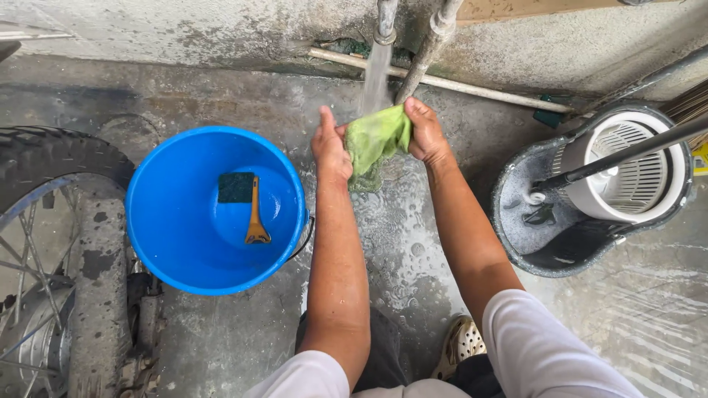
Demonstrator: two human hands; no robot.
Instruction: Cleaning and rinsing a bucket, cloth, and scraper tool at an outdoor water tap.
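Note:
Both my hands hold a wet green cloth point(375, 140) under a stream of water point(377, 74) falling from a tap point(385, 22) on the wall. My left hand point(329, 147) grips the cloth's left side; my right hand point(425, 133) is closed on its upper right part. The cloth's lower end hangs down toward the wet concrete floor point(413, 250). To the left stands a blue bucket point(169, 221) holding a dark green scouring pad point(236, 187) and a small wooden-handled brush point(256, 214).
A motorcycle wheel point(51, 243) with a muddy tyre fills the left edge. A grey spin-mop bucket point(590, 191) with a white basket stands at right, a dark mop handle point(634, 151) across it. Pipes point(457, 85) run along the wall. My shoe point(461, 343) rests on the floor.

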